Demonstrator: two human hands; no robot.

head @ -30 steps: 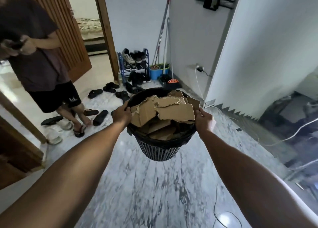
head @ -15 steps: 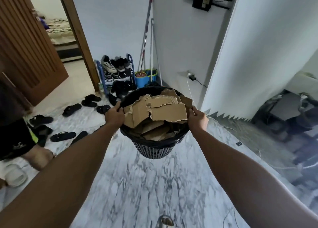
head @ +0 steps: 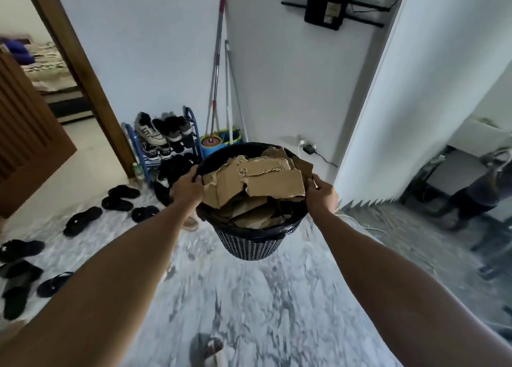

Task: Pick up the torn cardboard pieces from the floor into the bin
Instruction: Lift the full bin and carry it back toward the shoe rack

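A black mesh bin (head: 250, 244) with a black liner hangs in the air in front of me, held above the marble floor. Torn brown cardboard pieces (head: 274, 185) fill it to above the rim. My left hand (head: 188, 189) grips the rim on the bin's left side. On the opposite side my right hand (head: 321, 196) grips the rim. Both arms are stretched forward.
A blue shoe rack (head: 163, 142) and a mop bucket (head: 220, 142) with mop poles stand in the corner ahead. Several black sandals (head: 83, 222) lie on the floor at left. A wooden door (head: 27, 134) stands open at left. My foot (head: 207, 348) shows below.
The view has swung to the right and moved toward the corner with the bin carried along. The person at left has passed out of view.
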